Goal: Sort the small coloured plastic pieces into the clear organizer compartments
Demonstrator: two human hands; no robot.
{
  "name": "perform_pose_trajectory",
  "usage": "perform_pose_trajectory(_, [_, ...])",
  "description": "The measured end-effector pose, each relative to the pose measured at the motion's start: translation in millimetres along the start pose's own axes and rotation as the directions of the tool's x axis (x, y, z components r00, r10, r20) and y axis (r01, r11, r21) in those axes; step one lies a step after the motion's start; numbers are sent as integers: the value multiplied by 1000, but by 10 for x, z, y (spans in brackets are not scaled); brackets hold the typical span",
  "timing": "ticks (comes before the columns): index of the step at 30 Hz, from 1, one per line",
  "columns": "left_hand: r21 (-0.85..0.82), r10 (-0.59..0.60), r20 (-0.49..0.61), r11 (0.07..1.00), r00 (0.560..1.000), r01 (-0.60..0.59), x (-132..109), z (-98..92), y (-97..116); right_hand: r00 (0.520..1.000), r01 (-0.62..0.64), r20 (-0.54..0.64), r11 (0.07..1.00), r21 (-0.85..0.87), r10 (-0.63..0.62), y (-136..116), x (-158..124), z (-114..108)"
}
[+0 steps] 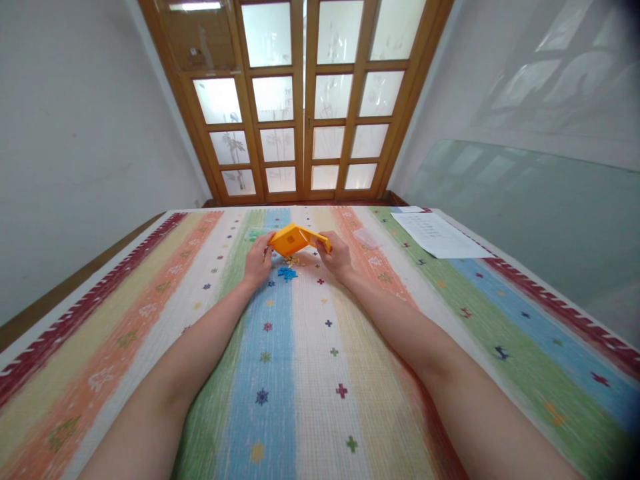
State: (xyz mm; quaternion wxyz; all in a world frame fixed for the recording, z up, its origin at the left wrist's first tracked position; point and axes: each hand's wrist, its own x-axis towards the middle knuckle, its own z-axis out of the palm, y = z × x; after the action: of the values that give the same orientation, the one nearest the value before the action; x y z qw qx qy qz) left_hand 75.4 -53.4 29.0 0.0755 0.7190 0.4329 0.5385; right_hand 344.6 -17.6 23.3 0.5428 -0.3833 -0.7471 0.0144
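Both hands are raised over the table around an orange-yellow plastic case (287,241) that looks hinged and partly unfolded. My left hand (259,259) grips its left half by the outer edge. The fingers of my right hand (336,255) are closed on the right-hand flap (314,239), which slants down from the top. Just below the case lies a scatter of small tan pieces (295,262). A little pile of small blue pieces (287,273) sits nearer to me, between my wrists. The pieces are too small to name.
Past my left hand lies a clear bag or tray with green bits (256,235). A crumpled clear plastic bag (367,238) is right of my right hand. Printed sheets (440,235) lie at the far right of the striped tablecloth (320,400). Wood-framed glass doors (300,100) stand beyond.
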Motion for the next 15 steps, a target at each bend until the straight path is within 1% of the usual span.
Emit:
perform_pose_trajectory(6, [-19,-10,-22,1000,1000,10,7,-16,114,996,-84,-38,996,4,85,29,21,-29])
perform_pose_trajectory(10, [10,29,-34,1000,999,-28,8,-21,176,991,-125,-53,992,24,126,55,34,-51])
perform_pose_trajectory(15, [9,54,-47,999,997,-54,1,-26,196,983,-170,-61,983,63,174,87,41,-58])
